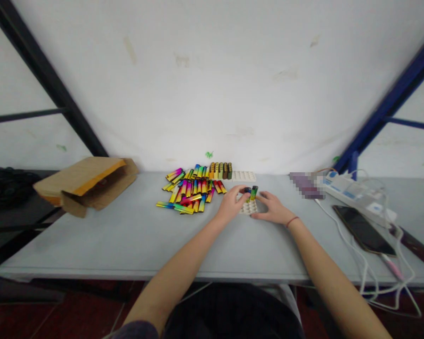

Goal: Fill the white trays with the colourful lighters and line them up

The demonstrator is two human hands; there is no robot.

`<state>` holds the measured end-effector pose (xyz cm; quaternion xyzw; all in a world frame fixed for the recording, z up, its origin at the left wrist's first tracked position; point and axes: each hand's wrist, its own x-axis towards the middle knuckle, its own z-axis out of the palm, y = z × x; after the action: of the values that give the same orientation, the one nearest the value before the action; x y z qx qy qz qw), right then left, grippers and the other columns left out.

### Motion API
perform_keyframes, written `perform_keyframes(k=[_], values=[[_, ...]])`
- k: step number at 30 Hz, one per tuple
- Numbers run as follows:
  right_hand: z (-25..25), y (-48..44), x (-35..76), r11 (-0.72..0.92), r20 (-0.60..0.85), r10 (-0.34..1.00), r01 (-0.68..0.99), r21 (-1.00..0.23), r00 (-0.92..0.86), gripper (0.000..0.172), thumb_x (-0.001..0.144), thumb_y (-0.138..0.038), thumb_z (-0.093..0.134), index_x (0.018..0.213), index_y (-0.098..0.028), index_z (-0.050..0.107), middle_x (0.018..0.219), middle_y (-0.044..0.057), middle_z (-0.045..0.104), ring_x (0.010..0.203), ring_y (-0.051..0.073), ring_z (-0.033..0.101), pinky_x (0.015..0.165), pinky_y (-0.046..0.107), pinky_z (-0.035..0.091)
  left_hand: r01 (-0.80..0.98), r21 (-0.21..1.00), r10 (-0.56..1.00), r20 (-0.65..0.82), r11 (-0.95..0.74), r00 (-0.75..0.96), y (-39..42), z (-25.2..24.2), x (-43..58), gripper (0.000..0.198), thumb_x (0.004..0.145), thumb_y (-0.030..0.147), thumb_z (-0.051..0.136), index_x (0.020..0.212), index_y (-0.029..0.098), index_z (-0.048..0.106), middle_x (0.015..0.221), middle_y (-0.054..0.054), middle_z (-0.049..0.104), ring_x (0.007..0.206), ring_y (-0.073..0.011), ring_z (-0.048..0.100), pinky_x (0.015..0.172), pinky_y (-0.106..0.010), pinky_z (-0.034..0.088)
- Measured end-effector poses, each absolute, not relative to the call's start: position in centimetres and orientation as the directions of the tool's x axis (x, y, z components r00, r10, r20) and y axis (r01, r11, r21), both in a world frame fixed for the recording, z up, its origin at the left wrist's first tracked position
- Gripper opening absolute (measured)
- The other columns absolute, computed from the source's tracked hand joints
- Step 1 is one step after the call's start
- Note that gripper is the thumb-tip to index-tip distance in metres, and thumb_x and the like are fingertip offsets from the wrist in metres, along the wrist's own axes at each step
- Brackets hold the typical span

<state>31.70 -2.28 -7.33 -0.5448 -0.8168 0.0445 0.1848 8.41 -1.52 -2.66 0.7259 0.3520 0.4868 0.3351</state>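
Green tube (254, 192) stands upright in tray (248, 209), left hand (230, 203) nearer, its pinch indeterminable; right hand (276, 210) spread opposite.

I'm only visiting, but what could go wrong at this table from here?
The left hand and right hand crowd the white tray, so a finger might tip the upright green tube. The loose pile of tubes could slide if brushed. White cables droop past the table's edge; a snag might drag the phone.
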Motion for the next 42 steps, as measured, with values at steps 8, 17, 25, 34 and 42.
perform_keyframes(k=[8, 17, 25, 34, 42], values=[[-6.9, -2.5, 31.4, 0.379, 0.207, 0.920, 0.889, -0.256, -0.333, 0.088, 0.078, -0.074, 0.076, 0.144, -0.018, 0.063, 0.149, 0.026, 0.056, 0.135, 0.045, 0.056, 0.114, 0.060, 0.044, 0.224, 0.851, 0.869, 0.412, -0.475, 0.275, -2.3, -3.1, 8.8, 0.015, 0.089, 0.026, 0.071, 0.103, 0.023, 0.073, 0.107, -0.006, 0.079, 0.104, -0.0242, 0.073, 0.101, -0.036, 0.052], [-7.3, -2.3, 31.6, 0.384, 0.227, 0.917, 0.882, -0.273, -0.329, 0.086, 0.077, -0.074, 0.076, 0.146, -0.025, 0.062, 0.150, 0.022, 0.057, 0.136, 0.044, 0.056, 0.114, 0.061, 0.043, 0.393, 0.741, 0.837, 0.446, -0.544, 0.318, -2.0, -3.4, 9.3, 0.017, 0.092, 0.025, 0.070, 0.108, 0.024, 0.075, 0.106, -0.007, 0.081, 0.099, -0.0259, 0.074, 0.100, -0.040, 0.050], [-7.1, -2.4, 31.4, 0.368, 0.211, 0.924, 0.892, -0.263, -0.319, 0.086, 0.076, -0.073, 0.078, 0.146, -0.024, 0.062, 0.150, 0.022, 0.057, 0.137, 0.045, 0.056, 0.115, 0.061, 0.042, 0.544, 0.595, 0.806, 0.460, -0.592, 0.373, -2.2, -3.4, 9.8, 0.027, 0.097, 0.030, 0.068, 0.123, 0.027, 0.070, 0.107, -0.006, 0.081, 0.100, -0.0238, 0.073, 0.103, -0.038, 0.047], [-7.6, -2.2, 31.9, 0.403, 0.246, 0.908, 0.870, -0.285, -0.340, 0.083, 0.077, -0.074, 0.075, 0.142, -0.024, 0.064, 0.148, 0.021, 0.059, 0.135, 0.043, 0.057, 0.113, 0.061, 0.045, 0.636, 0.414, 0.748, 0.492, -0.651, 0.445, -2.0, -3.3, 9.7, 0.035, 0.103, 0.030, 0.056, 0.135, 0.029, 0.068, 0.124, -0.007, 0.074, 0.116, -0.0236, 0.065, 0.103, -0.037, 0.046], [-7.5, -2.2, 31.9, 0.388, 0.224, 0.916, 0.880, -0.274, -0.334, 0.086, 0.078, -0.076, 0.074, 0.141, -0.019, 0.065, 0.150, 0.023, 0.057, 0.138, 0.045, 0.055, 0.114, 0.060, 0.044, 0.704, 0.302, 0.751, 0.432, -0.643, 0.500, -2.2, -3.0, 9.5, 0.047, 0.105, 0.033, 0.049, 0.151, 0.032, 0.058, 0.118, -0.009, 0.071, 0.115, -0.0273, 0.063, 0.099, -0.040, 0.044]])
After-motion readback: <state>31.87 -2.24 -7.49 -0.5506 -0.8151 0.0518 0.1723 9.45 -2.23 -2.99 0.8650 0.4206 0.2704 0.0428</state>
